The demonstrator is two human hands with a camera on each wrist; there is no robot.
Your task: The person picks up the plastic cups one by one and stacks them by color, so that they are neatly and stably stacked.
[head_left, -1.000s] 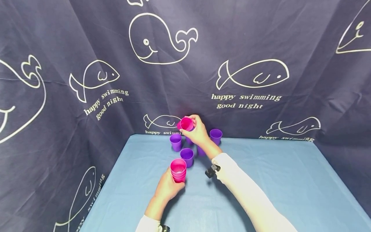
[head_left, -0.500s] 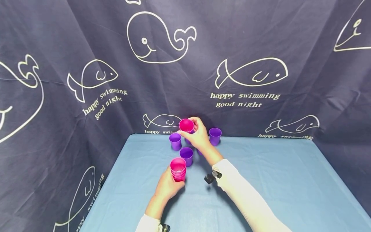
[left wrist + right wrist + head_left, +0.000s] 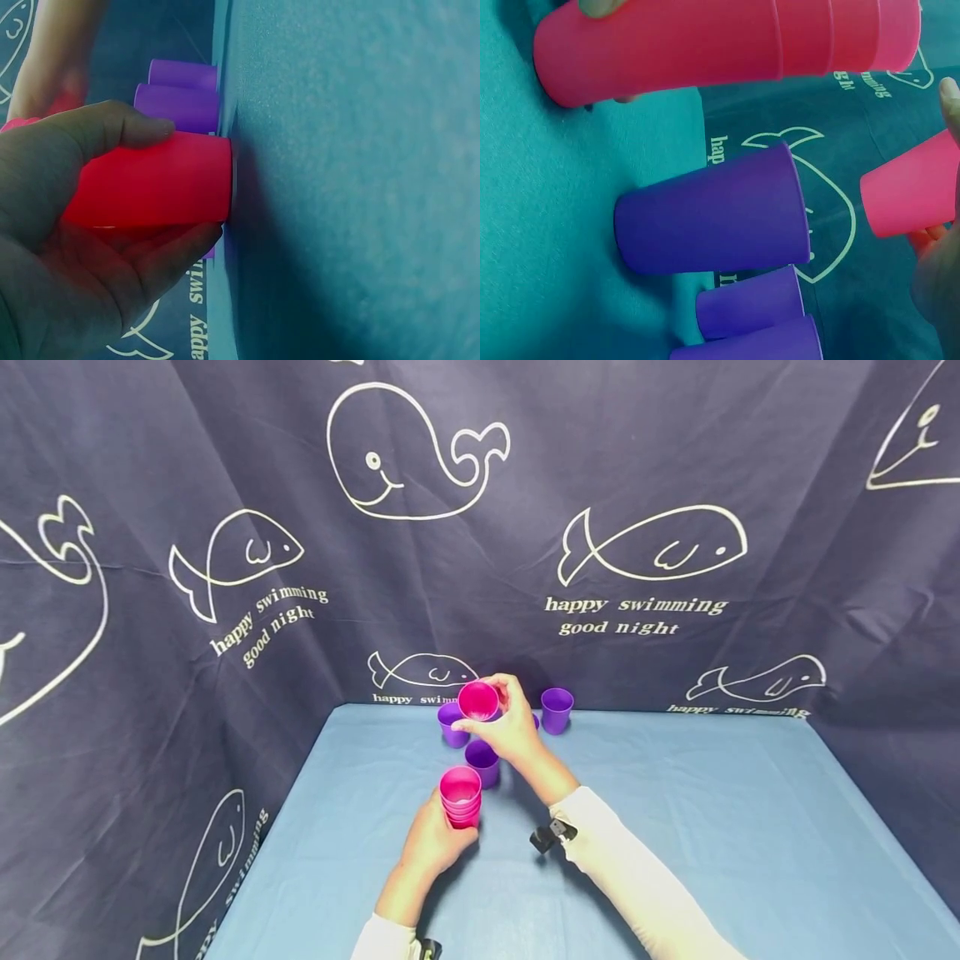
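Note:
My left hand (image 3: 433, 837) grips a stack of pink cups (image 3: 461, 800), mouths up, its base right at the tabletop in the left wrist view. My right hand (image 3: 517, 731) holds a single pink cup (image 3: 477, 702) between thumb and fingers, raised off the table in the right wrist view (image 3: 907, 187). Below and around that cup stand several purple cups, mouths up. The nearest purple cup (image 3: 483, 767) is just behind the pink stack. Another purple cup (image 3: 450, 727) stands to the left, partly covered by the held cup. The right hand hides others behind it.
One purple cup (image 3: 557, 712) stands apart at the back, right of my right hand. A blue cloth (image 3: 712, 827) covers the table. A dark curtain (image 3: 637, 460) with fish and whale drawings rises along the back and the sides.
My right hand has brought the pink cup nearer to me, and its mouth has turned from tilted to more upright. My left hand and the stack have stayed in place.

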